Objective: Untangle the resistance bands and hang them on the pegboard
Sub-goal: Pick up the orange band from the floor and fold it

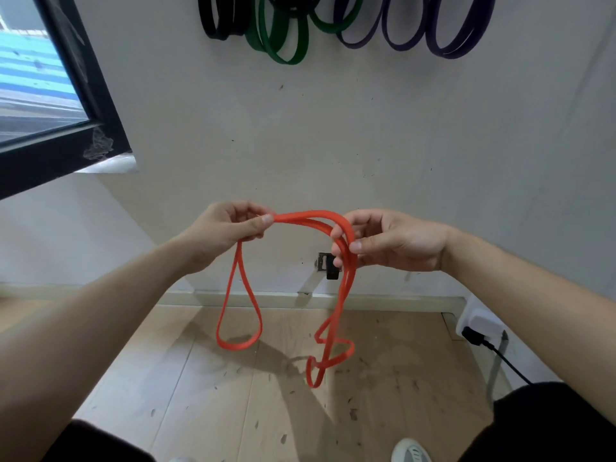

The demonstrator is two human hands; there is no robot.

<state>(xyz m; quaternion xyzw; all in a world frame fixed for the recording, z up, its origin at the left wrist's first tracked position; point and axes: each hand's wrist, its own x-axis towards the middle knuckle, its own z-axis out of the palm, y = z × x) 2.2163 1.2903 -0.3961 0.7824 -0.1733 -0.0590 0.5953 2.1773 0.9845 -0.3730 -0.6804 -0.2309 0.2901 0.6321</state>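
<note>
White wall [300, 135] beyond the fingers. Hung bands [283, 48], black, green and purple, high above both hands. Orange band [310, 216] arcs between the hands; one loop dangles below the left fingers, a twisted tangle below the right. Left hand [230, 228]: fingers curled tight, thumb pinching the strands. Right hand [396, 241]: fingers [337, 232] loosely curled round the strands, thumb pressing them.

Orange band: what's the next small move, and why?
Probably spread both hands slightly apart and lift, so the twisted end can hang free and unwind. The left hand pinches the band, and a clean loop hangs below it. The right hand grips several strands, which cross in small twisted loops lower down. It does not look ready to hang.
</note>
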